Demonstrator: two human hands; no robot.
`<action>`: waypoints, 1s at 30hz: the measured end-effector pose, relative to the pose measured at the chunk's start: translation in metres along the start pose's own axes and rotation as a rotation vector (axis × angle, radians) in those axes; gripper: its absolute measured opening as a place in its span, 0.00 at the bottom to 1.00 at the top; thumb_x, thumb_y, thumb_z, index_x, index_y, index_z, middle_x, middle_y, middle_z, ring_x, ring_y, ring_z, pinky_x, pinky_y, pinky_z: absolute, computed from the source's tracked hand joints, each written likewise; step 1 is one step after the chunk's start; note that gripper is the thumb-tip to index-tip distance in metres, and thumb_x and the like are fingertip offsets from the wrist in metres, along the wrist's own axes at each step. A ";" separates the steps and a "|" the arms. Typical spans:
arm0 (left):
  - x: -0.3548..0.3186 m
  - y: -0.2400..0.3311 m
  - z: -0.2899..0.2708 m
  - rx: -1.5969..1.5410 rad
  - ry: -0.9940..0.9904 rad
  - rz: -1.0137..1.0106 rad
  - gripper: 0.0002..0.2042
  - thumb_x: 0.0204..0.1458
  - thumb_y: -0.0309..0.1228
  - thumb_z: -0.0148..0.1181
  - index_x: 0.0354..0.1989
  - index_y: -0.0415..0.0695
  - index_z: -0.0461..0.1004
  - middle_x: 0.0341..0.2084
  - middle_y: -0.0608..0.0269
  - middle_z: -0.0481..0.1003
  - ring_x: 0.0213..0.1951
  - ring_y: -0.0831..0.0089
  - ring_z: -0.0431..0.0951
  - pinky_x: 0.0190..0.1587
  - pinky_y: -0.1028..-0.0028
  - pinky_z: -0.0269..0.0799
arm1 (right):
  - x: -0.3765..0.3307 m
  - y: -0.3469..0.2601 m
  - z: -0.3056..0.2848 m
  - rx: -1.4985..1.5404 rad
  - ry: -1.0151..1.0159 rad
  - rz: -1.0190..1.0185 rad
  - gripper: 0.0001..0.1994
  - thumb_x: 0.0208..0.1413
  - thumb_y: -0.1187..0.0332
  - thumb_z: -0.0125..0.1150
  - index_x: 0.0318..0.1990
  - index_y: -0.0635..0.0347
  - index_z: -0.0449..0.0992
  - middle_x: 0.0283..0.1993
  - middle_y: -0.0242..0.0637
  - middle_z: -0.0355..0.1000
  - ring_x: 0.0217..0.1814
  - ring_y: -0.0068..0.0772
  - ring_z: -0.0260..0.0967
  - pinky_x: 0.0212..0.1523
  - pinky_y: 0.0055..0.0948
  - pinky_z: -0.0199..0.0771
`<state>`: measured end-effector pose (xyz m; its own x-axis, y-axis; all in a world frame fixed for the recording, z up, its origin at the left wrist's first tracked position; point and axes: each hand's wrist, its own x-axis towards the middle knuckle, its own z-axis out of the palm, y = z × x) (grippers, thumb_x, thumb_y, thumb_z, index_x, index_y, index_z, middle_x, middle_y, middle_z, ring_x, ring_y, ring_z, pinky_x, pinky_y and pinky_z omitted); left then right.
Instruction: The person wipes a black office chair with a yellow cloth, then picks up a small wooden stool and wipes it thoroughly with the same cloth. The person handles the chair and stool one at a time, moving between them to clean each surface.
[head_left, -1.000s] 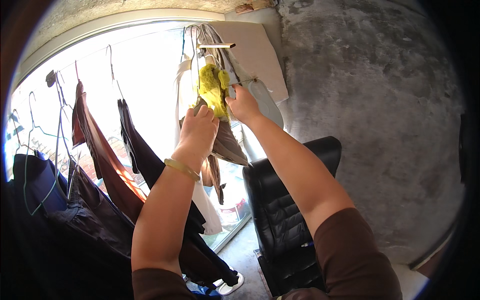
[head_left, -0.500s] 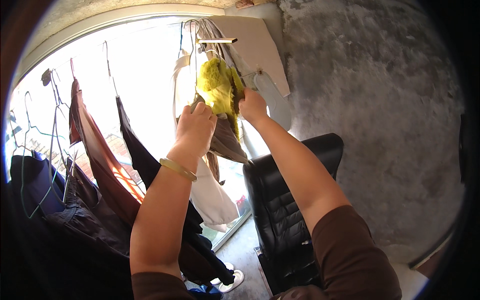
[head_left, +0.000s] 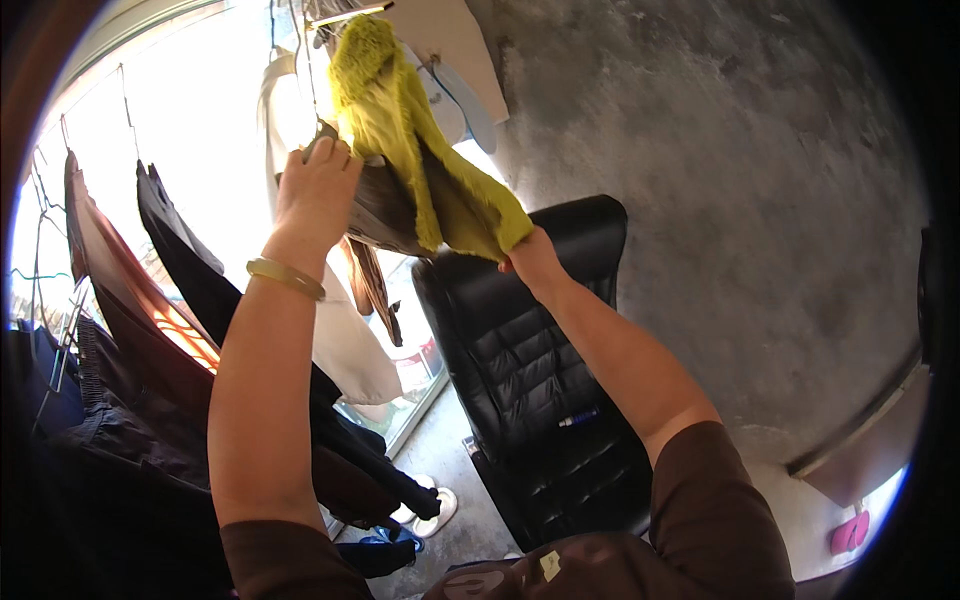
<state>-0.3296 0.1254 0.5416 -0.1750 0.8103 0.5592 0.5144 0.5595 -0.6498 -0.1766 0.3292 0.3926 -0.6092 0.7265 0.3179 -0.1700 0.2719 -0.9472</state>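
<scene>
Yellow cloth half hung, both hands up on it.

Nearest me, my right hand (head_left: 530,258) is closed on the low corner of the cloth (head_left: 420,150), pulling it out toward the black chair (head_left: 530,380). My left hand (head_left: 318,190), a bangle (head_left: 286,277) on its wrist, grips the brown garment (head_left: 385,215) and the cloth's edge beside it. Farther up, the cloth drapes over a hanger (head_left: 345,15) at the bright window (head_left: 200,130). I judge it on but not yet spread; straightening remains.
</scene>
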 end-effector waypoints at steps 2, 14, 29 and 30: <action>0.004 0.003 0.001 -0.040 -0.008 -0.008 0.19 0.48 0.29 0.56 0.51 0.50 0.68 0.51 0.69 0.66 0.57 0.73 0.60 0.52 0.69 0.59 | -0.029 0.017 -0.020 0.130 0.013 0.086 0.10 0.50 0.74 0.51 0.37 0.71 0.72 0.30 0.38 0.72 0.24 0.27 0.68 0.26 0.26 0.67; -0.048 0.093 -0.037 -0.833 0.169 -0.025 0.31 0.35 0.25 0.67 0.54 0.43 0.68 0.57 0.55 0.63 0.61 0.60 0.59 0.63 0.63 0.51 | -0.136 0.020 -0.120 0.502 0.111 0.228 0.18 0.47 0.82 0.44 0.47 0.66 0.71 0.45 0.39 0.72 0.46 0.33 0.70 0.47 0.29 0.69; -0.200 0.322 -0.076 -2.754 -1.029 -0.076 0.31 0.40 0.26 0.69 0.54 0.34 0.63 0.48 0.60 0.71 0.51 0.69 0.70 0.57 0.70 0.61 | -0.233 -0.026 -0.140 0.444 -0.207 0.435 0.13 0.51 0.75 0.44 0.44 0.64 0.70 0.41 0.38 0.71 0.42 0.28 0.70 0.45 0.27 0.71; -0.205 0.326 -0.080 -2.784 -1.011 -0.088 0.27 0.42 0.24 0.67 0.53 0.36 0.65 0.47 0.59 0.72 0.49 0.68 0.72 0.56 0.69 0.63 | -0.237 -0.028 -0.143 0.452 -0.216 0.438 0.13 0.52 0.74 0.45 0.44 0.63 0.70 0.40 0.38 0.71 0.43 0.28 0.70 0.45 0.27 0.71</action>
<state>-0.0588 0.1277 0.2556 0.0932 0.9948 -0.0406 -0.3769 0.0730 0.9234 0.0836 0.2400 0.3501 -0.8292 0.5544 -0.0711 -0.1514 -0.3452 -0.9262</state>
